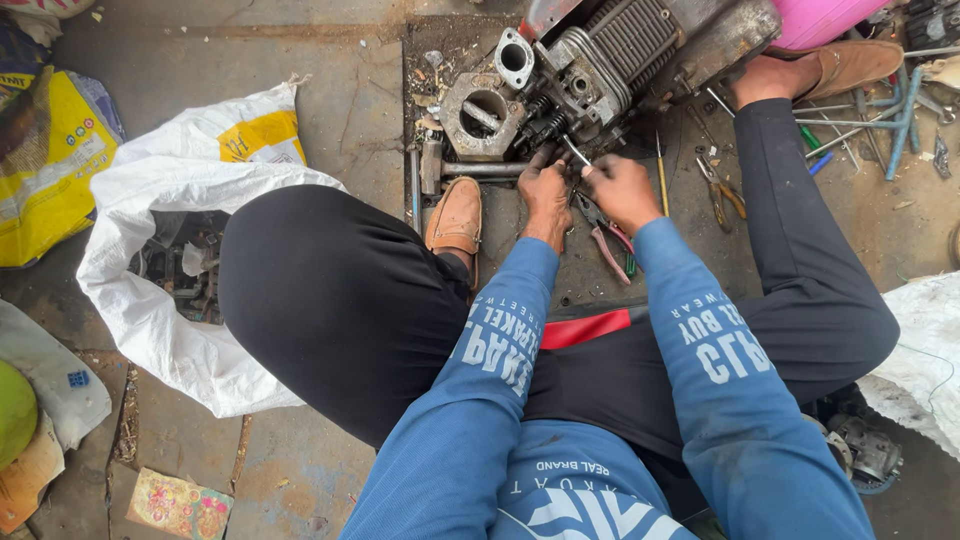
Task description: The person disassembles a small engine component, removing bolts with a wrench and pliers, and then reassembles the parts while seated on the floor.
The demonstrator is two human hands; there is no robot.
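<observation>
A greasy engine block (pixel 610 50) with cooling fins lies on the floor ahead of me, a loose round-holed metal part (pixel 482 115) beside it on the left. My left hand (pixel 545 195) presses against the engine's lower edge, fingers curled on a small part there. My right hand (pixel 620 190) is closed on a thin metal tool (pixel 575 150) whose tip points at the same spot. Red-handled pliers (pixel 608 240) lie on the floor just under both hands.
A hammer (pixel 470 168) lies left of my hands. Screwdrivers and yellow-handled pliers (pixel 722 192) lie to the right, with more long tools (pixel 860 115) beyond my leg. A white sack (pixel 170 230) holding metal parts is open at left. A yellow bag (pixel 50 160) sits at far left.
</observation>
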